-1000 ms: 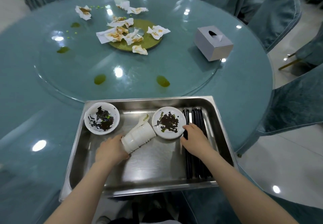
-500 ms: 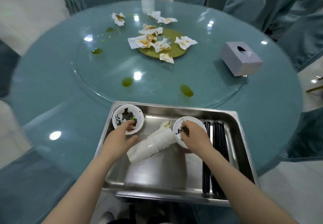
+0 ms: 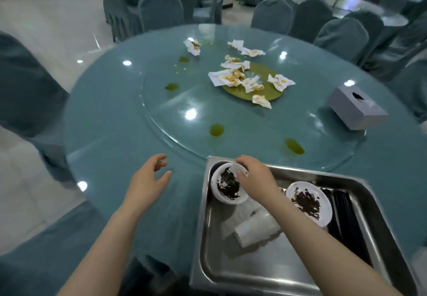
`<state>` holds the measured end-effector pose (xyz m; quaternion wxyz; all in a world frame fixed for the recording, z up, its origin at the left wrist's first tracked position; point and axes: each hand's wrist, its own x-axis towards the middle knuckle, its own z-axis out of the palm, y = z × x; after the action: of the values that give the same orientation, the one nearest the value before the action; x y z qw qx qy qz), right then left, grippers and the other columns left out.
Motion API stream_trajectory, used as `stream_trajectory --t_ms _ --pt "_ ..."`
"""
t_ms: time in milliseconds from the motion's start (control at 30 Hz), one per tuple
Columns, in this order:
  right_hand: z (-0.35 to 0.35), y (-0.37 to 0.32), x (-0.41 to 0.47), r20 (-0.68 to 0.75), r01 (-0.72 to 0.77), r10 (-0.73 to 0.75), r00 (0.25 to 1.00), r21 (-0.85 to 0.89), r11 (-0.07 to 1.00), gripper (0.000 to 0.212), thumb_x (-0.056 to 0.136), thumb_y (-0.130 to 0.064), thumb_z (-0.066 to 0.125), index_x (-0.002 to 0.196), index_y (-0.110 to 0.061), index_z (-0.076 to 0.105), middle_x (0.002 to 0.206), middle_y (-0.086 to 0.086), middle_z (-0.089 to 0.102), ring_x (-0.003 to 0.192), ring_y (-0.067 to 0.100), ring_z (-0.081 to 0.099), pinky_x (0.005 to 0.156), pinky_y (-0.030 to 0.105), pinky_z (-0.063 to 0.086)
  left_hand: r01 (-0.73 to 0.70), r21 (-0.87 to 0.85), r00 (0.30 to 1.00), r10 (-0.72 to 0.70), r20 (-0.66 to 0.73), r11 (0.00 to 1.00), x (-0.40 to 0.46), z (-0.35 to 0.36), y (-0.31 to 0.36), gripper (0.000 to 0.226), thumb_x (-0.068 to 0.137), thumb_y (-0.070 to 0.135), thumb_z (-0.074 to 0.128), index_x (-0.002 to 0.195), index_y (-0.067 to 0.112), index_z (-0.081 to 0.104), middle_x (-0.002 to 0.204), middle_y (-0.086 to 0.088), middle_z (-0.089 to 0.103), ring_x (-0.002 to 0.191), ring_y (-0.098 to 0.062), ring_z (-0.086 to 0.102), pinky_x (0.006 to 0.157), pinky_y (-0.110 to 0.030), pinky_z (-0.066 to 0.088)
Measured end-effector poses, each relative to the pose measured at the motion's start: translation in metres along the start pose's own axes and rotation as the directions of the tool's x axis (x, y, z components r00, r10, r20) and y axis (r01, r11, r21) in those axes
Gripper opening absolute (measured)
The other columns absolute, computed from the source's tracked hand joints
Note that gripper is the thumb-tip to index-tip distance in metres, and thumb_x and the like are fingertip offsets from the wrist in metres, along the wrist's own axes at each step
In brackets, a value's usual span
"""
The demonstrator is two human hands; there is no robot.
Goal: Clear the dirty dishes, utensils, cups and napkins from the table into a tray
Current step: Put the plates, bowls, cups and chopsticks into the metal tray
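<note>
A steel tray [image 3: 272, 275] sits at the table's near edge. In its far left corner lies a white bowl [image 3: 225, 186] smeared with dark scraps, and my right hand [image 3: 253, 176] grips its far rim. A second dirty bowl [image 3: 308, 203] lies to the right, beside black chopsticks [image 3: 346, 224]. Stacked white cups [image 3: 256, 228] lie on their side under my right forearm. My left hand [image 3: 147, 178] hovers above the tablecloth left of the tray, fingers relaxed and holding nothing. Several soiled napkins [image 3: 233, 77] lie around a green disc [image 3: 254, 85] at the table's centre.
A glass turntable [image 3: 175, 113] carries green sauce spots [image 3: 216, 130]. A grey tissue box [image 3: 357, 108] stands at the right. Covered chairs [image 3: 161, 7] ring the round table, with one close at the left [image 3: 25, 88]. More tables and chairs fill the background.
My left hand has left the left bowl and moved out of the tray to the left. My right hand has crossed from the right bowl to the left bowl. The view has swung left.
</note>
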<state>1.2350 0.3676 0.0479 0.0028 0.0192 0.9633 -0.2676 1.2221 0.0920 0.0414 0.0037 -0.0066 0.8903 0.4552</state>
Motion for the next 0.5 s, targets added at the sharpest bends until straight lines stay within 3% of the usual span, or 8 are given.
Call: stream_trajectory --t_ms 167,300,500 --pt "0.039 -0.066 0.024 -0.012 -0.043 0.043 0.999 0.007 0.999 0.040 0.092 -0.020 0.053 0.131 -0.014 0.055 0.140 0.000 0.052 0.130 0.015 0.045 0.104 0.018 0.027 -0.033 0.000 0.999 0.033 0.002 0.999 0.049 -0.064 -0.040 0.041 0.087 0.013 0.063 0.127 0.017 0.053 0.107 0.006 0.060 0.105 -0.013 0.055 0.092 -0.028 0.040" --pt "0.058 -0.098 0.040 0.024 -0.132 0.132 0.991 -0.008 0.991 0.044 0.093 -0.024 0.052 0.136 -0.013 0.049 0.144 0.000 0.047 0.133 0.016 0.041 0.108 0.026 0.029 -0.042 -0.006 0.999 0.042 0.000 0.999 0.078 -0.096 -0.058 0.039 0.087 0.010 0.062 0.125 0.016 0.054 0.105 0.005 0.061 0.105 -0.016 0.057 0.093 -0.030 0.042" --pt "0.079 -0.109 0.076 0.124 -0.230 0.240 0.963 -0.091 0.969 0.053 0.096 -0.030 0.049 0.144 -0.013 0.037 0.151 0.003 0.038 0.138 0.020 0.036 0.109 0.028 0.028 -0.060 0.003 0.996 0.060 0.066 0.998 0.123 -0.094 -0.056 0.038 0.086 0.011 0.062 0.124 0.017 0.055 0.103 0.008 0.061 0.102 -0.013 0.056 0.091 -0.028 0.041"
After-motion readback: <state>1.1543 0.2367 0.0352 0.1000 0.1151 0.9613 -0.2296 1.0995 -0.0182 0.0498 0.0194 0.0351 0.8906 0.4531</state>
